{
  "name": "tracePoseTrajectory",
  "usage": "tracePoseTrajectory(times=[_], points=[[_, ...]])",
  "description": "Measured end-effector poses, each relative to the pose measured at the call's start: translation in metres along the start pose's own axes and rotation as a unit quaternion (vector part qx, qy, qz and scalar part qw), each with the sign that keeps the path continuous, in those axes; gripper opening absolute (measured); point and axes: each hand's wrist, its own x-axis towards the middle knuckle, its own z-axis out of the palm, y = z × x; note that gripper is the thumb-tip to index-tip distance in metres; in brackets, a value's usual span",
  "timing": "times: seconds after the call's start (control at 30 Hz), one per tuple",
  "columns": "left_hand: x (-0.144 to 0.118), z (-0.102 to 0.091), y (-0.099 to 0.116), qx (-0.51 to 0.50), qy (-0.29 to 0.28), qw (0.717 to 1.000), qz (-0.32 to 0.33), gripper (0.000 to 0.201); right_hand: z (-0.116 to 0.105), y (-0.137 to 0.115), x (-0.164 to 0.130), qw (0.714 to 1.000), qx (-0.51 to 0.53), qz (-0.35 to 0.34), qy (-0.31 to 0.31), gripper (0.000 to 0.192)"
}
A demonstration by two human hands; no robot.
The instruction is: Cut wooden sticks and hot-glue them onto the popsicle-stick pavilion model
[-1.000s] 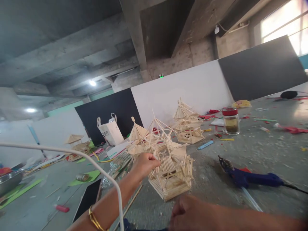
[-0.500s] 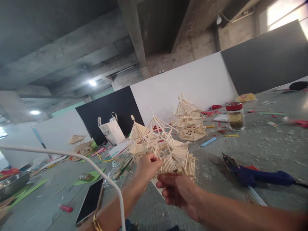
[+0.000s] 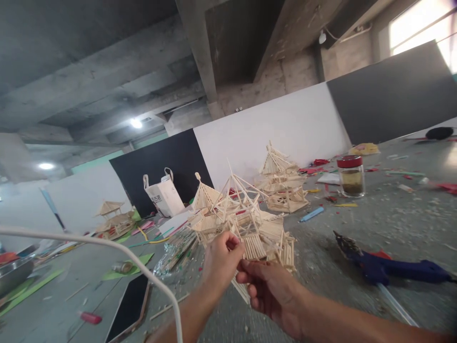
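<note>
Left hand [image 3: 222, 261] pinching edge of stick pavilion model [image 3: 257, 233], fingers closed on it. Right hand [image 3: 268, 290] cupping model's underside, fingers curled around base, apparently lifting it just above grey table [image 3: 357, 224]. Blue glue gun [image 3: 385, 269] lying right of model; phone [image 3: 127, 309] lying left, near white cable [image 3: 107, 240].

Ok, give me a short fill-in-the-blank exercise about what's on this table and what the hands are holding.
1. Both hands, left hand and right hand, hold a model house made of thin wooden ____.
2. The glass jar has a ____ lid.
3. The glue gun lying on the table is ____.
4. The white paper bag stands against a ____ panel.

Missing words: sticks; red; blue; black
</note>
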Motion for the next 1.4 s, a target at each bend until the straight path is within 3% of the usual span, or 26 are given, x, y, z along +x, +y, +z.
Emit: tracePoseTrajectory(times=[0.13,0.33,0.4,1.03,1.4], points=[[0.003,-0.003,-0.006,-0.077,0.006,0.997,-0.015,0.018,0.001,-0.002,-0.001,1.0,-0.007,0.004,0.011,0.012],[0.009,-0.012,-0.005,-0.198,-0.115,0.967,-0.112,0.024,0.001,-0.001,-0.001,1.0,-0.019,-0.004,0.014,0.014],[0.01,-0.014,-0.002,-0.216,-0.133,0.959,-0.124,0.026,0.0,0.0,0.0,1.0,-0.023,-0.011,0.012,0.014],[0.023,-0.011,-0.009,-0.169,-0.163,0.969,-0.08,0.026,-0.001,0.001,0.005,0.999,-0.049,-0.016,-0.015,0.017],[0.021,-0.009,-0.014,-0.124,-0.116,0.985,-0.038,0.026,-0.011,0.012,0.025,0.994,-0.08,-0.06,-0.037,0.016]])
